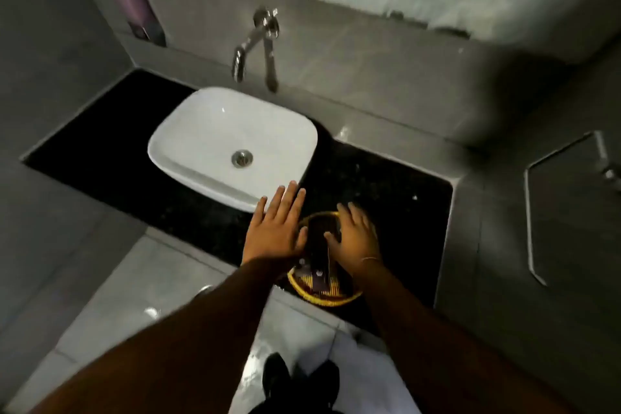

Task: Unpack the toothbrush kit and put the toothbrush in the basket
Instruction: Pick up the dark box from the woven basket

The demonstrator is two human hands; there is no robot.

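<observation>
A round yellow woven basket (322, 299) sits at the front edge of the black counter (386, 185). A long dark toothbrush kit box (317, 252) lies in it, reaching from the far rim to the near side, with smaller dark packets beside it. My left hand (274, 232) hovers flat with its fingers spread over the basket's left rim, its thumb close to the box. My right hand (356, 235) is spread over the basket's right side, thumb near the box. Neither hand holds anything.
A white rectangular basin (188, 144) stands on the counter just beyond my left hand, under a chrome wall tap (255, 43). A recessed niche (134, 6) is in the left wall. Grey floor tiles and my dark shoes (299, 380) are below the counter.
</observation>
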